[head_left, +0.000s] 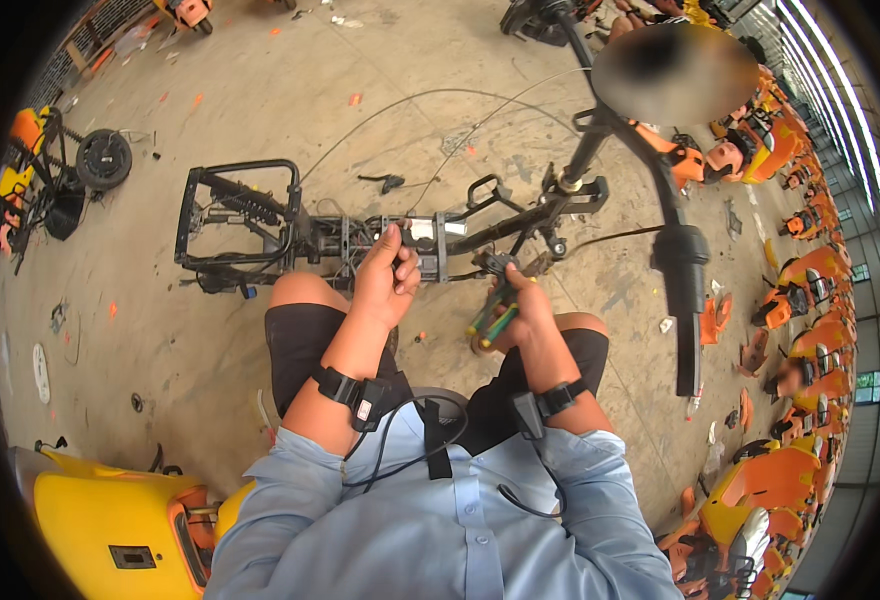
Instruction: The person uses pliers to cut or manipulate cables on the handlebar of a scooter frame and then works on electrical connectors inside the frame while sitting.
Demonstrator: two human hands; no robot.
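Across the floor in front of me lies a bare black scooter frame [505, 228], with its handlebar [666, 190] to the right and a tubular rear loop [190, 215] to the left. My left hand [388, 278] is closed, thumb pressed to the fingers, at the middle of the frame. What it pinches is too small and dark to name. In my right hand [531, 308] is a pair of pliers with green and yellow handles [501, 325]. The fingers wrap round those handles, and the dark jaws point toward the frame.
A brake lever [390, 183] with a thin cable lies beyond the frame. Yellow bodywork [110, 520] stands close at lower left, and a partly stripped scooter [55, 175] farther left. Rows of orange and yellow scooters [810, 340] line the right side. Scraps litter the concrete.
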